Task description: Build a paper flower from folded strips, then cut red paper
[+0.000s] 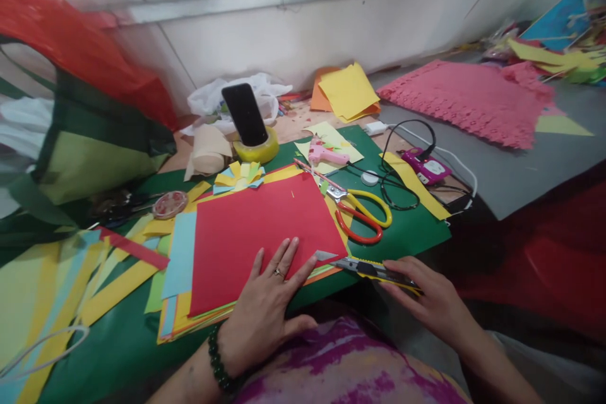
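My left hand (272, 293) lies flat with fingers spread on a red sheet of paper (250, 221), near its front edge. Under that sheet is a stack of coloured paper (208, 322), its edges showing yellow, green and orange. In my right hand (428, 293) is a yellow and black utility knife (374, 268), its blade pointing left at the red sheet's front right corner. A small pale triangle (326, 255) shows at that corner, beside my left fingertips. Just behind the knife rest scissors (362, 214) with one red and one yellow handle.
A pink glue gun (326, 151) lies on the green mat (411, 233), its cord running to a purple power strip (426, 167). A phone (245, 113) leans in a yellow tape roll (258, 146). Paper strips (123, 290) cover the left; pink cloth (464, 98) lies back right.
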Action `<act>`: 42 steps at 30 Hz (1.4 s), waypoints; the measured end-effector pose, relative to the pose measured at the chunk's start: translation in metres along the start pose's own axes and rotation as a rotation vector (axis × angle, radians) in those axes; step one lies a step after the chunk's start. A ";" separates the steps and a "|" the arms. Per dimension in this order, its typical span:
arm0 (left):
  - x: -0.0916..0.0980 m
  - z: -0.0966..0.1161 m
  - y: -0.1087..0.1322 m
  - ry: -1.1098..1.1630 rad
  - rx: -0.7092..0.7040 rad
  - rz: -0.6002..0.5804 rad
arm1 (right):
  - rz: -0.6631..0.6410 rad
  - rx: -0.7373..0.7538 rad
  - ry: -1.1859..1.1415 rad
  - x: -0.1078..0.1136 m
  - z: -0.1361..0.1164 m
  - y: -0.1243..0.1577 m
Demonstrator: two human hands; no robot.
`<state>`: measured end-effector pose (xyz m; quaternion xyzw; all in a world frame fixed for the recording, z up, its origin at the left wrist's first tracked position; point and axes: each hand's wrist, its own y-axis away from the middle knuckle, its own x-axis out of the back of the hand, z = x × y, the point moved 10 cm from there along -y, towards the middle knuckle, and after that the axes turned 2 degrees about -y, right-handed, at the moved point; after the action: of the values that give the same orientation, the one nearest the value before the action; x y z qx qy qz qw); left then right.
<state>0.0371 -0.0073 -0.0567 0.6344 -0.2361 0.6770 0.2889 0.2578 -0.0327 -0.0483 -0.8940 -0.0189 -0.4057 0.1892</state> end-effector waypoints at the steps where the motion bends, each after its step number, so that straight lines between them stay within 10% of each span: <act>1: -0.001 0.000 0.000 0.005 0.002 -0.003 | 0.004 0.015 0.010 0.000 -0.001 0.000; 42: -0.004 -0.014 0.021 0.045 0.009 -0.036 | 0.035 0.165 0.027 -0.008 -0.034 -0.005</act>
<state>0.0124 -0.0136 -0.0612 0.6245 -0.2151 0.6867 0.3035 0.2273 -0.0392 -0.0322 -0.8701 -0.0341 -0.4113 0.2693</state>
